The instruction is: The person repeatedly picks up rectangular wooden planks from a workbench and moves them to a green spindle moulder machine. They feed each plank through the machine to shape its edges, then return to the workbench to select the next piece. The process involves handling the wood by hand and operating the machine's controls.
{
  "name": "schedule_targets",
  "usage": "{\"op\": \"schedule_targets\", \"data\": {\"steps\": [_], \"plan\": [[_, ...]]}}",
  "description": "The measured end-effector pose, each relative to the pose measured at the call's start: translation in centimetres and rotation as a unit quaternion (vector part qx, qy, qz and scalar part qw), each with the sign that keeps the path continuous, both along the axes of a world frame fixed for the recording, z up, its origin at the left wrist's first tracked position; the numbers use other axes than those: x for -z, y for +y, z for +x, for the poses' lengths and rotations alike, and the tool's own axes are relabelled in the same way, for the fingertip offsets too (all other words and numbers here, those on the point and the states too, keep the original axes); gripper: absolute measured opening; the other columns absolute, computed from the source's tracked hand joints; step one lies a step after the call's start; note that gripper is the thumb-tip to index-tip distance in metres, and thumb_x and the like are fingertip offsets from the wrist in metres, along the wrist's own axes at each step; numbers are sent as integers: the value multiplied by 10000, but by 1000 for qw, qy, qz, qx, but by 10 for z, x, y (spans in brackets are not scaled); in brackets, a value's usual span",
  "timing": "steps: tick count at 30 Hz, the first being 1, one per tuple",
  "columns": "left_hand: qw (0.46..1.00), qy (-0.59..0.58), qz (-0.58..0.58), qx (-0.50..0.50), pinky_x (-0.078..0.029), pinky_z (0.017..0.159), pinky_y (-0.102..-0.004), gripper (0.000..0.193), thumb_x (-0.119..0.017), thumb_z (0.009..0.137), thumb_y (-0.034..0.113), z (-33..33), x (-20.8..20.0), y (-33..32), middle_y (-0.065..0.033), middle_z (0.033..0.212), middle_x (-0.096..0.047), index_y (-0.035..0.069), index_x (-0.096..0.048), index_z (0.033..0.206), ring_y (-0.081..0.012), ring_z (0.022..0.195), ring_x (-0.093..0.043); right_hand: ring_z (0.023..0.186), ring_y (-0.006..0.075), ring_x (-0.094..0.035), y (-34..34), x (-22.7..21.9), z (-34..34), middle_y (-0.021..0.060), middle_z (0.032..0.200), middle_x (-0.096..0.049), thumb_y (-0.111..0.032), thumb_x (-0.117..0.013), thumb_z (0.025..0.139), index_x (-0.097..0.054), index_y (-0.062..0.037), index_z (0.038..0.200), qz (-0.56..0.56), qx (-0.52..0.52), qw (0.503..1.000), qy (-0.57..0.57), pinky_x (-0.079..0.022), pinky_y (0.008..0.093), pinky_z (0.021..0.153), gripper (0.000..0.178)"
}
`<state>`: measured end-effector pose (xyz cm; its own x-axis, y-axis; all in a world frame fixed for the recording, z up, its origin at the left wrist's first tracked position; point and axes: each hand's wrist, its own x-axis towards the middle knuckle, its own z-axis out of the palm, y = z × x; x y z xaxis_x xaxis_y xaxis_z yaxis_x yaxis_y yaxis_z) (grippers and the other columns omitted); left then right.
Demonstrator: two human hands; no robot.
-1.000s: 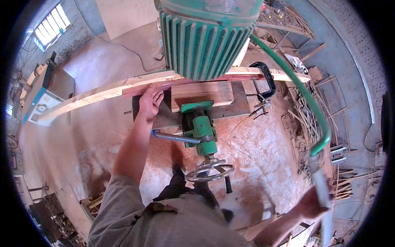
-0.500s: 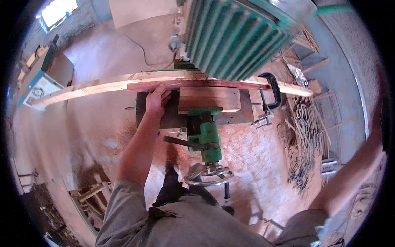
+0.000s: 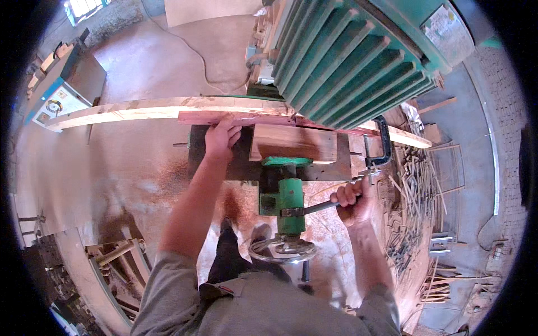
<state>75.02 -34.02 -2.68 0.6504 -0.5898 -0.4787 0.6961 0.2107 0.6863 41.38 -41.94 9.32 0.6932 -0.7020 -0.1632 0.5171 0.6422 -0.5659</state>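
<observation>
My left hand point(image 3: 222, 136) presses on a reddish wooden strip point(image 3: 246, 118) that lies along a long pale plank point(image 3: 140, 109) on the dark machine table point(image 3: 197, 151). My right hand point(image 3: 352, 200) is shut on a metal lever handle point(image 3: 322, 206) that sticks out of the green machine column point(image 3: 290, 204). A wooden block point(image 3: 293, 143) rests on the table just right of my left hand. A large green ribbed motor point(image 3: 358, 56) hangs above and hides the middle of the plank. A round handwheel point(image 3: 283, 250) sits below the column near my legs.
A black C-clamp point(image 3: 384, 143) grips the plank's right part. A heap of thin wood offcuts point(image 3: 412, 224) lies on the floor at right. A grey-blue machine point(image 3: 64, 92) stands at far left. Sawdust covers the floor, and scrap wood point(image 3: 115, 263) sits at lower left.
My right hand came up from the lower right edge and closed on the lever handle. My left hand stayed on the strip. The view shifted, so the motor now sits further right.
</observation>
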Motion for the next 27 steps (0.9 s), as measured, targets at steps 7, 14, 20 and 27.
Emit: {"op": "schedule_targets", "data": {"steps": [7, 14, 20, 27], "plan": [[999, 7, -30, -28, -504, 754, -291, 260, -642, 812, 221, 39, 1, 34, -39, 898, -634, 92, -574, 1028, -165, 836, -601, 788, 152, -611, -2, 44, -73, 119, 956, -637, -217, -469, 950, -537, 52, 1134, -296, 160, 819, 465, -504, 275, 689, 334], [951, -252, 42, -173, -338, 469, -210, 252, -659, 800, 222, 110, -84, 144, -14, 860, -611, 115, -550, 1000, -106, 708, -567, 741, 134, -597, 42, -13, -45, 98, 899, -628, -128, -505, 918, -540, 45, 1115, -317, 145, 835, 425, -506, 264, 660, 265], [570, -781, 251, -27, -462, 653, -306, 354, -693, 702, 84, 56, -166, 185, -86, 828, -577, 46, -588, 1038, -197, 754, -544, 1093, 208, -526, 118, -26, 92, 127, 1240, -515, -70, -612, 839, -341, -48, 1354, -441, -131, 845, 272, -455, 331, 916, 583], [432, -853, 220, 191, -476, 749, -410, 517, -727, 627, 112, -28, -152, 187, -90, 934, -601, 79, -577, 1120, -282, 888, -554, 885, 191, -600, 168, 6, 191, 95, 998, -602, -228, -649, 842, -499, -12, 1141, 79, -62, 992, 78, -508, 319, 787, 397]]}}
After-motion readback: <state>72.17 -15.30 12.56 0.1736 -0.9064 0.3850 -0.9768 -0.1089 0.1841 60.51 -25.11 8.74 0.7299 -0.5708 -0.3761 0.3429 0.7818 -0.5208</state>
